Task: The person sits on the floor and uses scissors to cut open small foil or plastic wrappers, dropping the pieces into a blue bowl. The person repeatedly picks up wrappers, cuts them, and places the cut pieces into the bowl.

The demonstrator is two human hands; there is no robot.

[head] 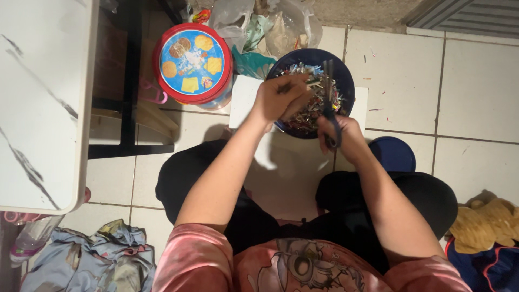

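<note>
The bowl (346, 81) sits on the floor (476, 81) ahead of the knees; the round tin (193, 63) lies to its left, the desk (38, 103) farther left.

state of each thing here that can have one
round red biscuit tin: lid on, upright
dark blue round bowl: full of shiny cut scraps
blue-handled scissors: in right hand, blades over the bowl
left hand: grip closed on a thin strip
blue round lid: flat on the floor

You had two hands (281, 97) in view, one pair of scissors (330, 103), one dark blue bowl (346, 81), one round biscuit tin (193, 62), one blue lid (393, 154) and one white table (43, 103)
</note>
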